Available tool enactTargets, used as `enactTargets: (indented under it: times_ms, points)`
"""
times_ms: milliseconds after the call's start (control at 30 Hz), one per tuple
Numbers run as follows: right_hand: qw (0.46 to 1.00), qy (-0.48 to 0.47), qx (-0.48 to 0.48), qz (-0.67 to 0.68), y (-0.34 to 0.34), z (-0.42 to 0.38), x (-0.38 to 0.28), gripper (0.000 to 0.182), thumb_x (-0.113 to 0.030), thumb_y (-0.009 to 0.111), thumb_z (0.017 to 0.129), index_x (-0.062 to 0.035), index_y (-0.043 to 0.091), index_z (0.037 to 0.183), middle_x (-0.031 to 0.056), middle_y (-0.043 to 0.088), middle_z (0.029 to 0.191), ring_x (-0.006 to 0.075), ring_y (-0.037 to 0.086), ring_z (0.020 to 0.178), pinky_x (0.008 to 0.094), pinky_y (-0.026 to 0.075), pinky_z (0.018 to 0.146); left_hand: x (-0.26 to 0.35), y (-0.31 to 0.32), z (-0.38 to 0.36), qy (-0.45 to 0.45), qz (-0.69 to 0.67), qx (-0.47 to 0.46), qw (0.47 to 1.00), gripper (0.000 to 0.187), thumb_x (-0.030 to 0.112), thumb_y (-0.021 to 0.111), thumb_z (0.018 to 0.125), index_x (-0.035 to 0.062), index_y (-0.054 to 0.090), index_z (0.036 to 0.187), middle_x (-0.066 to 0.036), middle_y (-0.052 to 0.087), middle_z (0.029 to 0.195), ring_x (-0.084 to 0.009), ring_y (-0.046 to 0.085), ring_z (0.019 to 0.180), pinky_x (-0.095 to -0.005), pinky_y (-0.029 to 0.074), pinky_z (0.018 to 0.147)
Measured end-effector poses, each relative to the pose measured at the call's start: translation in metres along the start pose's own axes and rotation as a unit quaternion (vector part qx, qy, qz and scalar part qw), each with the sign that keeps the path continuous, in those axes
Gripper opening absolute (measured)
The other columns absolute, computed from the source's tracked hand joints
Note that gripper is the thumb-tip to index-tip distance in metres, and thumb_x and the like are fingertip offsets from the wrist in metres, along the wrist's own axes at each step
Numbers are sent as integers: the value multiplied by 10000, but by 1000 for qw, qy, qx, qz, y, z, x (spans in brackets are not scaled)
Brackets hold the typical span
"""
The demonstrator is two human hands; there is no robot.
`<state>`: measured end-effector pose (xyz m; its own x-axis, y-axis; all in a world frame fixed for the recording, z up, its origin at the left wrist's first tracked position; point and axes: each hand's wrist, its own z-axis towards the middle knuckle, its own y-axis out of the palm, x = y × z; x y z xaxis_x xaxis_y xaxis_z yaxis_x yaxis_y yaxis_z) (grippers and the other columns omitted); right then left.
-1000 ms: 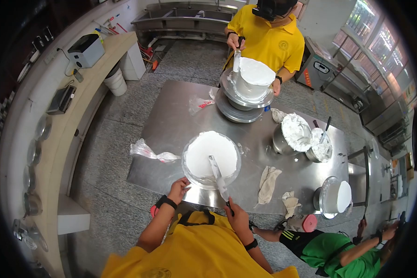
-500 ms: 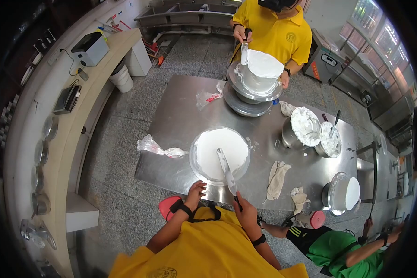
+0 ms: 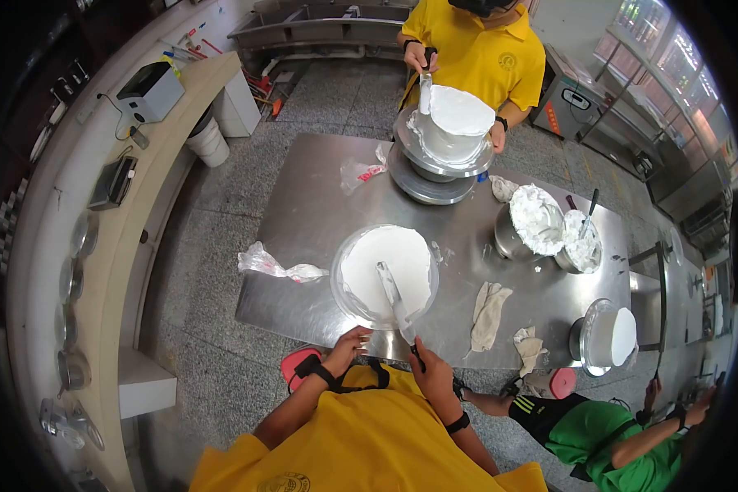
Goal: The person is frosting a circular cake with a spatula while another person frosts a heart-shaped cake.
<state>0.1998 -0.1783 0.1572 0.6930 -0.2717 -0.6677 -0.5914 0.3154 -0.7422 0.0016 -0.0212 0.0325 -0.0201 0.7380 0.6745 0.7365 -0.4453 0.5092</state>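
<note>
A round cake coated in smooth white cream sits on a turntable at the near edge of the steel table. My right hand is wrapped around the dark handle of an icing spatula. Its long blade reaches over the cake's top, tip near the middle. Below the turntable's front rim is my left hand, fingers loosely bent and apart, holding nothing. Left of the turntable lies a crumpled plastic piping bag.
Opposite, a person in yellow works a spatula on a taller white cake. Bowls of cream and cloths lie to the right, with another cake on a stand. A person in green stands at lower right.
The view has shifted slightly. My left hand's fingers have stretched a little toward the turntable's front rim. My right hand keeps the spatula over the cake, almost unchanged.
</note>
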Motion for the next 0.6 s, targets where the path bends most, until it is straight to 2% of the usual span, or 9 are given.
enactTargets:
  times_ms: [167, 200, 233, 300, 367, 400, 500, 533, 600]
  points:
    - [1000, 7, -11, -2, -1, 0, 3, 442, -160, 670, 902, -72, 582, 1326, 178, 691, 906, 372, 674, 769, 420, 528, 640, -24, 14, 21, -41, 26, -18, 999, 511, -30, 450, 765, 38, 559, 1259, -54, 562, 1310, -191, 550, 1109, -347, 507, 865]
    - [1000, 4, -9, 0, 0, 0, 3, 444, -160, 671, 902, -70, 581, 1327, 180, 691, 908, 374, 674, 769, 421, 528, 640, -27, 5, 31, -41, -23, 25, 999, 505, -59, 420, 698, 26, 570, 1172, -82, 586, 1248, -216, 565, 1088, -371, 516, 867]
    - [1000, 0, -5, 3, 0, 0, 2, 446, -160, 672, 901, -67, 580, 1327, 181, 690, 910, 376, 673, 769, 421, 528, 639, -44, -28, 59, 17, -80, 127, 989, 474, -70, 392, 636, 19, 572, 1066, -109, 606, 1165, -245, 589, 1054, -398, 523, 865]
    - [1000, 0, -4, 0, -1, 1, 1, 446, -159, 672, 901, -66, 581, 1327, 181, 690, 907, 376, 672, 766, 420, 528, 637, -28, -35, 62, 54, -137, 163, 976, 444, -72, 390, 612, 12, 573, 1007, -116, 625, 1071, -255, 604, 986, -422, 524, 867]
    - [1000, 1, 0, -2, -2, 0, 1, 446, -159, 673, 900, -66, 581, 1327, 182, 689, 904, 377, 671, 763, 419, 527, 635, 0, -53, 61, 61, -125, 158, 978, 466, -71, 381, 627, 6, 607, 1027, -97, 634, 1026, -231, 597, 920, -411, 526, 874]
    - [1000, 4, -2, -6, -1, 0, 2, 446, -155, 673, 899, -66, 581, 1327, 182, 688, 900, 377, 670, 760, 419, 526, 633, 22, -45, 55, 60, -103, 168, 979, 320, -65, 355, 690, 62, 588, 869, -37, 586, 846, -172, 587, 904, -342, 498, 798]
    - [1000, 6, -2, -4, -3, -1, 1, 447, -146, 674, 897, -66, 580, 1327, 183, 685, 892, 377, 669, 754, 418, 525, 630, 49, -33, 39, 23, -25, 189, 981, 371, -80, 350, 727, 46, 632, 932, -30, 609, 876, -159, 583, 881, -323, 497, 787]
    - [1000, 5, 2, 1, -3, 0, 1, 448, -140, 675, 896, -65, 580, 1327, 184, 684, 889, 377, 668, 751, 417, 525, 628, 36, -30, 36, 11, -5, 196, 981, 416, -105, 357, 746, 32, 646, 1013, -29, 627, 928, -150, 582, 874, -302, 497, 778]
    - [1000, 6, 1, 0, -5, 1, 0, 449, -135, 676, 895, -63, 579, 1328, 184, 684, 887, 377, 668, 749, 418, 525, 626, 15, -28, 33, 10, -24, 190, 981, 412, -119, 364, 737, 35, 641, 1000, -28, 623, 928, -151, 582, 875, -303, 500, 777]
